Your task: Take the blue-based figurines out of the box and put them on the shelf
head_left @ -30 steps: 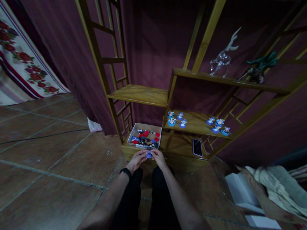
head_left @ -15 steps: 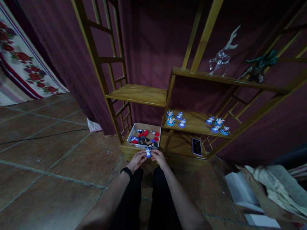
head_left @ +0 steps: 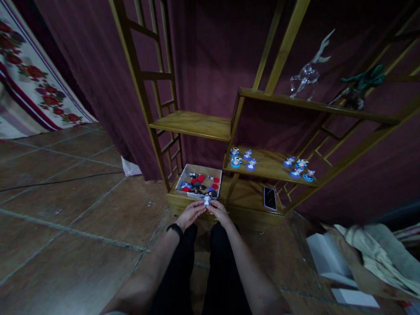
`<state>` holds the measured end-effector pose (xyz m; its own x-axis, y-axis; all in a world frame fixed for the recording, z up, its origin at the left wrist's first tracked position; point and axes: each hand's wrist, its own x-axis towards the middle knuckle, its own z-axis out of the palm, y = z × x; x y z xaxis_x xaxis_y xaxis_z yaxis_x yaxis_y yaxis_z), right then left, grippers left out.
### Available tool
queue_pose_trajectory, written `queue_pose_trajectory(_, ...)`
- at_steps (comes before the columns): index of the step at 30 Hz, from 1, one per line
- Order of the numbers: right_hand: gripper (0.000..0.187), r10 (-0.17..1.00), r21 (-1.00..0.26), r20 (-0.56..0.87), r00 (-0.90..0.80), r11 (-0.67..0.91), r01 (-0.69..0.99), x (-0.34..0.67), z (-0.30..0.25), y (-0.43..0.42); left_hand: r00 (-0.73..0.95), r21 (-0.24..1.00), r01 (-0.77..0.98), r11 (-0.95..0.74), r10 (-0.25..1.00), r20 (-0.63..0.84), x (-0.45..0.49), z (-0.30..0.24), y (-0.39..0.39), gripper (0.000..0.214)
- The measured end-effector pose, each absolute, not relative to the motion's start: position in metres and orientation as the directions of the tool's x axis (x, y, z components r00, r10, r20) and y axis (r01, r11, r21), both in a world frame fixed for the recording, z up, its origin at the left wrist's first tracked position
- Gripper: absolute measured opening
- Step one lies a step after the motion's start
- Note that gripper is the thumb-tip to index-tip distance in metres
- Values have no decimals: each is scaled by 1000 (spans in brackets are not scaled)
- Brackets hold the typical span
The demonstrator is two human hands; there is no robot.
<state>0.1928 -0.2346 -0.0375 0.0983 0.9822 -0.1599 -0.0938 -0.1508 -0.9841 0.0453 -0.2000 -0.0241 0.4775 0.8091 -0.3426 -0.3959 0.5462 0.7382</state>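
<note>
Both my hands meet just in front of the low wooden shelf and pinch a small blue and white figurine [head_left: 207,200] between their fingertips. My left hand [head_left: 190,214], with a black band at the wrist, holds it from the left. My right hand [head_left: 219,211] holds it from the right. Right behind the figurine sits a shallow white box [head_left: 198,185] filled with several red, blue and black pieces. On the middle shelf board [head_left: 267,164] stand two groups of similar blue figurines [head_left: 241,158] [head_left: 299,168].
A phone [head_left: 270,197] lies flat on the bottom board right of the box. A glass deer [head_left: 309,70] and a dark green figure [head_left: 360,86] stand on the top board. White boxes and cloth [head_left: 348,262] lie at right on the tiled floor.
My hands have moved forward and up toward the box, and the figurine has turned upright between my fingers. The camera tilted slightly.
</note>
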Motion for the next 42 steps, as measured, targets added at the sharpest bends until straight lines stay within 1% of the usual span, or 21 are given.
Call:
queue_pose_trajectory(4,37,986,-986,-141,92,-131,-99,192,-39,-235,482,756,-381,533,812,-329,44,-30,-198,30)
queue_pose_trajectory(10,38,985,-982,-159,62,-151,-111,193,-34,-239,508,759,-370,535,801,-317,42,-34,-198,31)
queue_pose_trajectory(15,40,978,-978,-189,86,-180,-103,192,-30,-239,478,767,-394,507,826,-300,43,-34,-199,31)
queue_pose_trajectory(22,41,983,-978,-171,64,-162,-134,191,-31,-239,469,787,-382,485,835,-287,43,-35,-200,35)
queue_pose_trajectory(27,39,982,-978,-173,81,-162,-132,192,-37,-235,451,803,-369,469,845,-287,45,-37,-199,34)
queue_pose_trajectory(32,37,977,-978,-191,99,-181,-107,191,-40,-233,435,801,-395,450,860,-268,49,-40,-197,32)
queue_pose_trajectory(36,39,964,-971,-222,149,-204,-126,191,-40,-232,438,810,-379,447,858,-268,49,-45,-196,32)
queue_pose_trajectory(42,31,952,-968,-236,197,-213,-129,190,-45,-228,453,833,-352,427,857,-248,49,-48,-196,34)
